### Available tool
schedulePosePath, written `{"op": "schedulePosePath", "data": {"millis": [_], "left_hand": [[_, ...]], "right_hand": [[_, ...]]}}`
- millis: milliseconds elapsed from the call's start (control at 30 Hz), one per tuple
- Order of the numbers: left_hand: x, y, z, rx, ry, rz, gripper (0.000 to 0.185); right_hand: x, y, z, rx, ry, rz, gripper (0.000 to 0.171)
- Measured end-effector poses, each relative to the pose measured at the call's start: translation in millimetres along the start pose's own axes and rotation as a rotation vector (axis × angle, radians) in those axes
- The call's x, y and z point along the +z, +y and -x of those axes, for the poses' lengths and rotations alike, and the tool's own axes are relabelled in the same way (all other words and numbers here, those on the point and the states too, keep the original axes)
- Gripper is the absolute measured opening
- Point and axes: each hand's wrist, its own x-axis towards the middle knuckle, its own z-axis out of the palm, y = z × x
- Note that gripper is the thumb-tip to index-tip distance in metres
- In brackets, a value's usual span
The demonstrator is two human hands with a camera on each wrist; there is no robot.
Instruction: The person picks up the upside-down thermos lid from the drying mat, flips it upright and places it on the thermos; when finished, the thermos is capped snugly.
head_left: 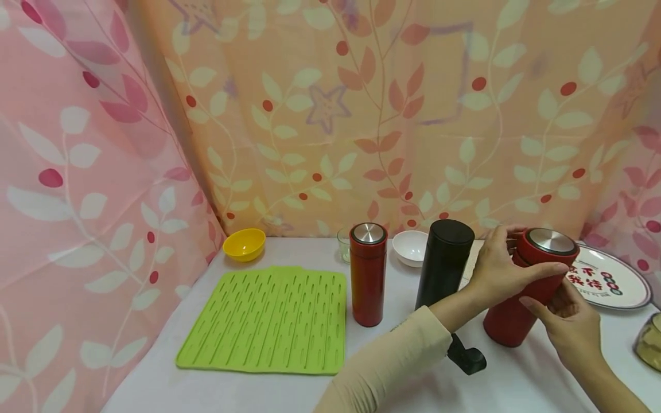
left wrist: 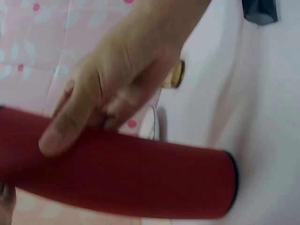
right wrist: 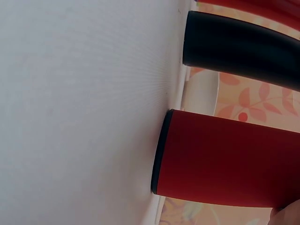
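Observation:
Both hands are on a red thermos flask [head_left: 511, 321] with a steel-topped lid, at the right of the head view. My left hand [head_left: 496, 272] grips it near the top, thumb across the near side of the lid area, other fingers partly hidden behind. Lower on the body, my right hand [head_left: 575, 327] holds it with the thumb in front and fingers curled at the right side. The flask's dark base is right at the white tabletop in the right wrist view. A black flask [head_left: 444, 264] stands just left of it, partly covered by the left forearm.
Further left stand a second red flask [head_left: 368, 281] and a green ridged mat [head_left: 268, 321]. Along the back are a yellow bowl [head_left: 244, 245], a glass [head_left: 343, 246] and a white bowl [head_left: 410, 249]. An oval plate [head_left: 630, 287] and an amber jar [head_left: 649, 344] sit at right.

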Motion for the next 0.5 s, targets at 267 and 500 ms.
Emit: {"op": "schedulePosePath", "data": {"millis": [267, 500], "left_hand": [[2.4, 1.0, -0.1, -0.062, 0.044, 0.000, 0.066], [-6.5, -7.8, -2.5, 0.029, -0.125, 0.111, 0.053]], "right_hand": [[6.2, -11.8, 2.4, 0.014, 0.009, 0.032, 0.071], [-4.9, 7.0, -2.0, 0.011, 0.010, 0.036, 0.073]]}}
